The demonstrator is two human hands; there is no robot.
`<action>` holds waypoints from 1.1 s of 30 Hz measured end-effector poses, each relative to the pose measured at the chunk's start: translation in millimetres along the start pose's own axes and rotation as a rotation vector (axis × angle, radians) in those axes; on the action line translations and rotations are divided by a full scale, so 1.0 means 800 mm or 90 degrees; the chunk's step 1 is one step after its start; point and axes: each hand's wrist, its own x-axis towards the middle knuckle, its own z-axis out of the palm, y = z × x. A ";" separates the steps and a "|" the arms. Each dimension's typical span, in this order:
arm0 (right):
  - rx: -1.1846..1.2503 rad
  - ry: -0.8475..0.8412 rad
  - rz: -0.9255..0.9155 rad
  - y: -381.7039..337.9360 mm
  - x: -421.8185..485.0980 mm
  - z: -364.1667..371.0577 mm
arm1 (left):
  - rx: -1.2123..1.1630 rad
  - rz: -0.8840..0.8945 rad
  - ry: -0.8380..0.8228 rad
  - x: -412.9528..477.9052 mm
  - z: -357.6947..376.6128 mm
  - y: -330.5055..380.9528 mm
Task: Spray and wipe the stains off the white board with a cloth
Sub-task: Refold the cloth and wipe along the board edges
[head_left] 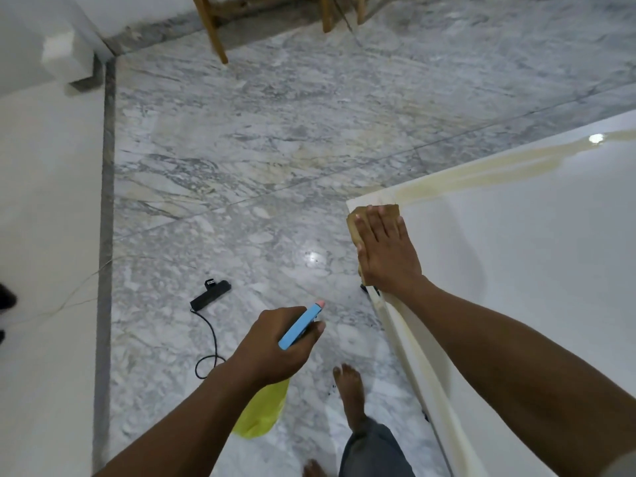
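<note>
Head view: the spray bottle [263,413], yellow-bodied with a blue trigger head, hangs over the marble floor [241,166] in the left grip [275,346], whose fingers curl round its neck. How full it is cannot be told. The right grip [387,251] lies flat with straight fingers, pressing a brown cloth [354,218] onto the far left corner of the white board [516,270]. A yellowish stain [481,166] runs along the board's far edge, starting just beside the cloth.
</note>
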 end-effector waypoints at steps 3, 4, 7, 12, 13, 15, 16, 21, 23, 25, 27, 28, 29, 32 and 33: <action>-0.008 0.007 -0.012 -0.004 -0.060 0.004 | 0.013 -0.004 0.007 -0.020 0.007 -0.007; -0.008 0.006 -0.009 -0.005 -0.082 0.005 | 0.020 -0.002 0.005 -0.029 0.011 -0.009; -0.016 0.001 0.004 -0.008 -0.148 0.006 | 0.047 0.022 -0.007 -0.061 0.029 -0.010; -0.031 0.002 0.025 -0.009 -0.249 0.010 | 0.057 0.049 -0.006 -0.120 0.067 -0.016; -0.032 0.006 0.030 -0.009 -0.270 0.012 | 0.054 0.053 -0.008 -0.138 0.078 -0.018; -0.033 0.008 0.035 -0.011 -0.310 0.016 | 0.043 0.058 -0.010 -0.176 0.098 -0.022; -0.033 0.008 0.038 -0.012 -0.330 0.018 | 0.034 0.055 -0.011 -0.196 0.108 -0.024; -0.038 -0.001 0.052 -0.016 -0.430 0.024 | 0.011 0.021 -0.033 -0.269 0.143 -0.031; -0.041 0.002 0.062 -0.018 -0.472 0.026 | 0.024 0.023 -0.037 -0.291 0.154 -0.031; -0.040 -0.007 0.069 -0.019 -0.509 0.028 | 0.032 0.032 -0.032 -0.307 0.165 -0.031; -0.036 -0.015 0.075 -0.019 -0.543 0.030 | 0.033 0.036 -0.028 -0.321 0.177 -0.030; -0.035 -0.017 0.073 -0.018 -0.557 0.031 | 0.033 0.033 -0.026 -0.326 0.184 -0.030; -0.035 -0.020 0.073 -0.018 -0.571 0.032 | 0.034 0.029 -0.026 -0.332 0.192 -0.029; -0.041 -0.011 0.062 -0.021 -0.598 0.036 | 0.032 0.022 -0.029 -0.348 0.215 -0.024; -0.034 -0.004 0.061 -0.023 -0.603 0.036 | 0.032 0.022 -0.029 -0.353 0.223 -0.021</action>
